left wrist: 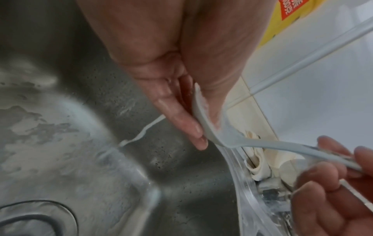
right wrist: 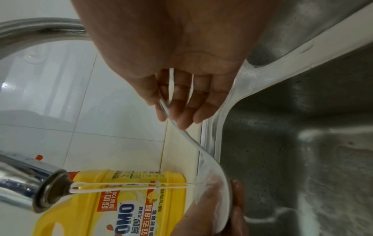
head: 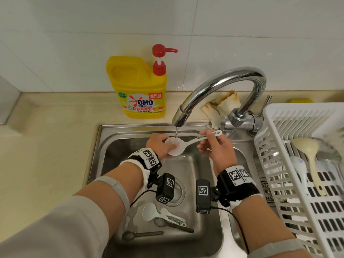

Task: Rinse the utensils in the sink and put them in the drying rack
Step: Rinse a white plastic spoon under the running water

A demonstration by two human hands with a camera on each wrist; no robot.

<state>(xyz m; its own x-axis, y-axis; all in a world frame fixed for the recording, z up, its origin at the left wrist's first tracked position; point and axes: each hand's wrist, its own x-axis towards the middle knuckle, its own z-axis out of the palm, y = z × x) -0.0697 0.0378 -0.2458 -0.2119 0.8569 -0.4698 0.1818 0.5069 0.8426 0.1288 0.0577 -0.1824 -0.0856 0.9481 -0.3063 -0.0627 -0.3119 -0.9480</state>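
A white plastic spoon [head: 176, 147] with a patterned handle is held under the thin stream from the chrome faucet [head: 223, 81], above the steel sink [head: 100, 146]. My left hand [head: 163, 146] pinches the spoon's bowl, thumb on top and fingers beneath; in the left wrist view the wet spoon [left wrist: 212, 124] lies against that thumb. My right hand [head: 210, 140] pinches the handle near its end. In the right wrist view water [right wrist: 131, 186] strikes the spoon [right wrist: 212, 167]. Two white spoons [head: 150, 211] and two dark spoons [head: 128, 235] lie on the sink floor near the drain.
A white slatted drying rack [head: 268, 112] stands right of the sink, holding a cream ladle [head: 307, 151] and a white spoon [head: 297, 162]. A yellow detergent bottle [head: 141, 90] stands behind the sink. A folded cloth [head: 219, 105] lies behind the faucet.
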